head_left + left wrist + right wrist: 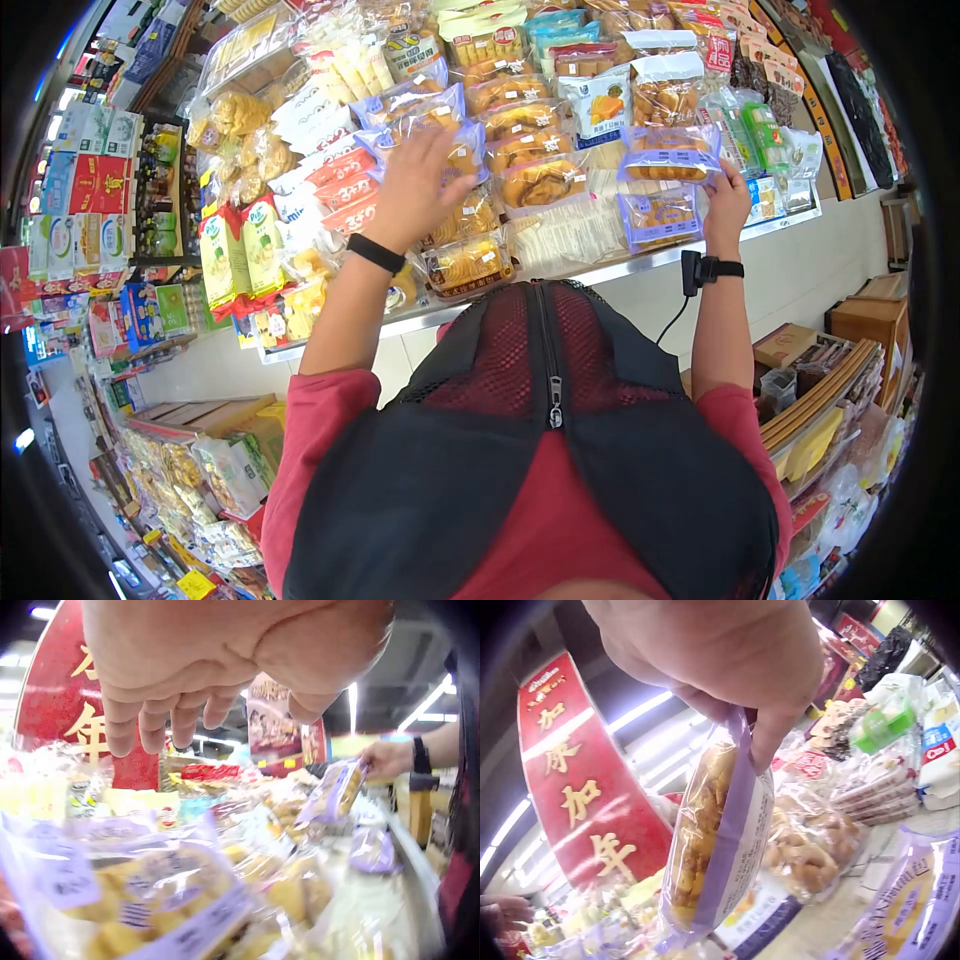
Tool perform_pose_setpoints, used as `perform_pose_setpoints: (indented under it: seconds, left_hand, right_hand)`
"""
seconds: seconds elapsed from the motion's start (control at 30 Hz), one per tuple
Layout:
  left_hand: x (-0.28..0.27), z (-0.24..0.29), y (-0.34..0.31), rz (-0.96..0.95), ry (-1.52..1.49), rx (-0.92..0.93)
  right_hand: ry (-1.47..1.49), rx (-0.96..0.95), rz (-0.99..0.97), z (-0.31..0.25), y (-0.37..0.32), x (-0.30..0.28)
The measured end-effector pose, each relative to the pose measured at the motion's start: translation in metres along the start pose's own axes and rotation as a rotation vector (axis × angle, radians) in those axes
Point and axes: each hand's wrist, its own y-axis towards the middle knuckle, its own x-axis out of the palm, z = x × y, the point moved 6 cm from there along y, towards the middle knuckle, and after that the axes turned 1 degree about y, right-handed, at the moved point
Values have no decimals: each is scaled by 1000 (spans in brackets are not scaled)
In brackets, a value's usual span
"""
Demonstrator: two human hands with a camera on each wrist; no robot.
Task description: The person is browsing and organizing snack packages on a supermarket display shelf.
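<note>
My right hand pinches one end of a purple-edged clear bag of pastries, thumb on one side and fingers on the other. The right wrist view shows this bag hanging on edge from the fingertips, with golden-brown pieces inside. Just below it in the head view lies a similar purple bag on the display. My left hand is spread over a group of purple pastry bags. In the left wrist view its fingers are extended, above a purple bag.
Packed snacks cover the display table, whose metal edge runs in front of me. Brown pastry packs stand in a row between my hands. Red and white packs lie at the left. Stocked shelves are at the lower left.
</note>
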Motion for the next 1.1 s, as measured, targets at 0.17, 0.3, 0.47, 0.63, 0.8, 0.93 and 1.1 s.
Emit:
perform_pose_setpoints:
  seconds: [0.17,0.3,0.47,0.63,0.8,0.93,1.1]
  left_hand:
    - [6,43,7,3,-358,-21]
    - [19,45,5,-306,-630,-170]
    - [32,43,-16,-545,-895,-193]
    - [24,2,-28,-416,-599,-257]
    - [5,-17,-35,-353,-103,-177]
    - [17,-24,-40,-381,23,-145]
    - [25,-22,-41,-384,152,-156]
  right_hand:
    - [111,-86,-264,-45,-63,54]
    - [206,39,-513,-46,-115,102]
    - [285,143,-726,-37,-152,136]
    - [251,179,-728,-26,-150,138]
    - [77,98,-570,8,-97,99]
    - [-201,70,-314,38,-43,43]
    - [-637,-110,-192,74,6,-17]
